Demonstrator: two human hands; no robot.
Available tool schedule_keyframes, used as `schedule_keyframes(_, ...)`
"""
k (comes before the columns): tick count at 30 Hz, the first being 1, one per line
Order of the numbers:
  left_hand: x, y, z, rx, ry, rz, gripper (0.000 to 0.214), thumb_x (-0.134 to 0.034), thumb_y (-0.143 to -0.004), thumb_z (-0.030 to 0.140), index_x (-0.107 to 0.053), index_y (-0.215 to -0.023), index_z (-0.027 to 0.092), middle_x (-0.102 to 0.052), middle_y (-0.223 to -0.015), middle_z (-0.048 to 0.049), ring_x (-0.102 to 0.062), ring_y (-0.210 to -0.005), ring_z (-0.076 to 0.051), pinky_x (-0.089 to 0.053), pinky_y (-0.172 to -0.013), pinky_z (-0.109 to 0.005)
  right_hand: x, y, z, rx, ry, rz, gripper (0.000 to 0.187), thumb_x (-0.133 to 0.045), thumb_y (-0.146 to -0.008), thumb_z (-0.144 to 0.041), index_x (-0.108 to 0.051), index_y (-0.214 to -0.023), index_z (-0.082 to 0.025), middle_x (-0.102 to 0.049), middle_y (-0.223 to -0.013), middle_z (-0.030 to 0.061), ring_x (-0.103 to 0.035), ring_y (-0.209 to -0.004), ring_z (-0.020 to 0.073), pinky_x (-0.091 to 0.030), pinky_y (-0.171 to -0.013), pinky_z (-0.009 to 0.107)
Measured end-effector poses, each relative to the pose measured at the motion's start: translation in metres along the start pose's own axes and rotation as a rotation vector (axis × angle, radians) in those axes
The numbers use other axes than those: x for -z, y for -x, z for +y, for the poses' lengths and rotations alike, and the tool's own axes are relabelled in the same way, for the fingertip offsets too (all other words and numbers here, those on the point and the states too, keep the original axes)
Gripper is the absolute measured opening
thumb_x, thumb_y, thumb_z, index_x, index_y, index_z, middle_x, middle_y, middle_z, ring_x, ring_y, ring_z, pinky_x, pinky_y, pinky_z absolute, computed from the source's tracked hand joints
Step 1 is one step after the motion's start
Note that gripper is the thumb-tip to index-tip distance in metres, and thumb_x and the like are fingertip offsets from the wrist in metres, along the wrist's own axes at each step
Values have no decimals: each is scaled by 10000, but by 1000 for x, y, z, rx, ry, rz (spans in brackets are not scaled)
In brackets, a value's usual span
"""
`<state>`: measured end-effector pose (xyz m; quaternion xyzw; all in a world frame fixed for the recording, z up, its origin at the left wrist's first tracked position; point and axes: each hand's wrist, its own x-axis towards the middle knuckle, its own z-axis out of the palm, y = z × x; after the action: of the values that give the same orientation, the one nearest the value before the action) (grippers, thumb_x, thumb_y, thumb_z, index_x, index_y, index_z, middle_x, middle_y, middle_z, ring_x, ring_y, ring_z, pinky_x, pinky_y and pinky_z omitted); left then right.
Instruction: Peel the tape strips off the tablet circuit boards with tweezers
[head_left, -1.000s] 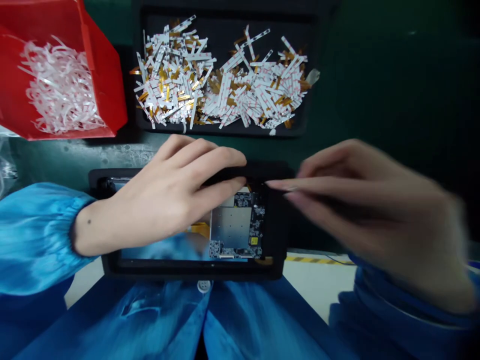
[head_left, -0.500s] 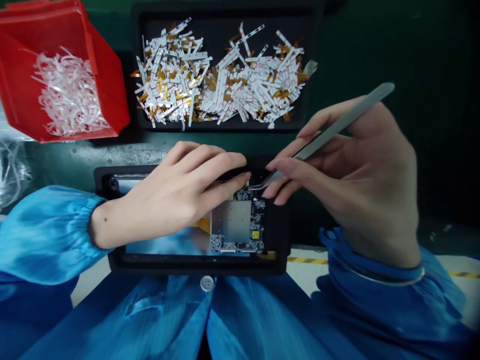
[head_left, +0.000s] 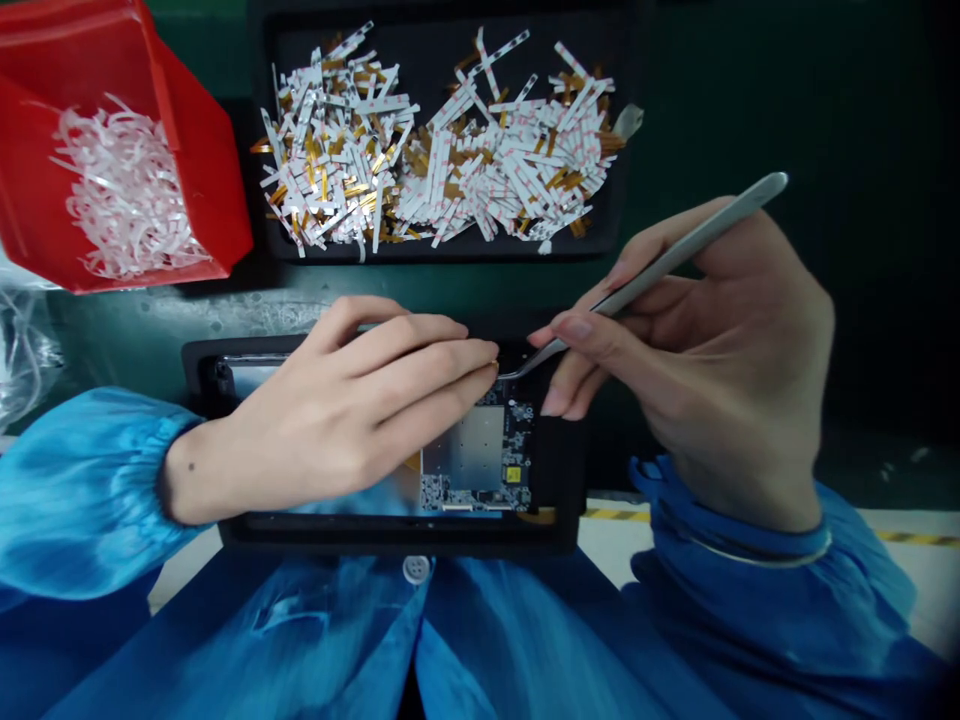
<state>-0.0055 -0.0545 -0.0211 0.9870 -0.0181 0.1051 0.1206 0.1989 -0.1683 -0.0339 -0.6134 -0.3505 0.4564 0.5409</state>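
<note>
A green-black circuit board (head_left: 517, 440) with a metal shield plate (head_left: 466, 450) and a yellow square label sits inside a black tray (head_left: 420, 535), over a glossy panel (head_left: 322, 497). My left hand (head_left: 360, 405) reaches across it from the left, its fingers stretched out side by side and their tips at the board's upper edge. My thumb is hidden beneath. In my right hand (head_left: 720, 350) I grip metal tweezers (head_left: 675, 255), pinched between thumb and fingers. Their bent tips meet the board's top edge beside my left fingertips. What lies under those fingertips is hidden.
Behind the work, a black tray (head_left: 450, 252) holds two heaps of white-and-amber flex strips (head_left: 510, 165). A red bin (head_left: 214, 190) with curled white strips (head_left: 127, 200) stands at the back left. Clear plastic (head_left: 26, 345) lies at the left edge.
My left fingers have flattened and closed together over the board's upper edge. The tweezers have shifted slightly, tips still at the same edge. The whole view has moved a little.
</note>
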Motion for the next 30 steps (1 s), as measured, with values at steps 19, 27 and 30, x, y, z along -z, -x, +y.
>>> schedule_keyframes(19, -7, 6, -1, -59, -14, -17, 278, -394, -1038, 175, -598, -1225, 152, -527, -1471, -76, -476, -1395, -229, -455, -1058, -416, 1, -1, 0, 44, 15, 32, 329, -731, -809, -82, -458, -918, -231, -706, -725, -81, -675, -470, 121, -541, -359, 197)
schedule_keyframes(27, -6, 6, -2, -56, -15, -12, 288, -397, -1036, 163, -576, -1260, 129, -574, -1426, -82, -487, -1386, -215, -461, -1050, -398, 4, 1, 5, 122, 79, 6, 290, -715, -840, -112, -500, -948, -273, -668, -697, -81, -698, -544, 146, -525, -393, 248)
schedule_keyframes(30, -6, 6, -2, -37, 10, -25, 281, -405, -1037, 171, -575, -1259, 151, -559, -1444, -62, -470, -1401, -195, -449, -1079, -379, 4, 1, 6, 121, 74, 4, 276, -719, -845, -133, -515, -957, -281, -673, -705, -74, -678, -512, 145, -493, -376, 256)
